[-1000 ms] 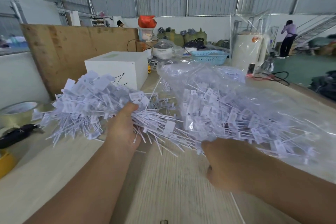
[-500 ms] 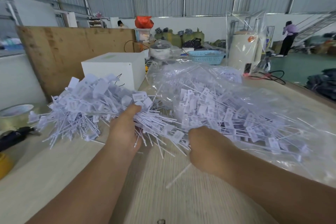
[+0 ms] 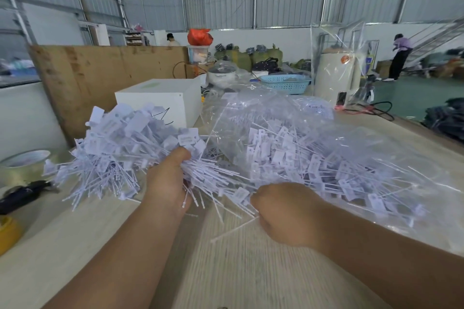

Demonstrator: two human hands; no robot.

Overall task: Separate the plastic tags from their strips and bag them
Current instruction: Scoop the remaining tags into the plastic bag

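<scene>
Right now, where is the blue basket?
In the head view, the blue basket sits at the far end of the table, right of centre, behind the clear bag of tags, beside the white tank.

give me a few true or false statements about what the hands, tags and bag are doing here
1. The left hand grips a bundle of white tags. True.
2. The clear bag is empty. False: it already holds many tags.
3. The right hand lies flat and open on the table. False: its fingers are curled at the bag's near edge.
4. A blue basket sits behind the bag. True.
5. The white box is inside the bag. False: it stands beside it.
</scene>
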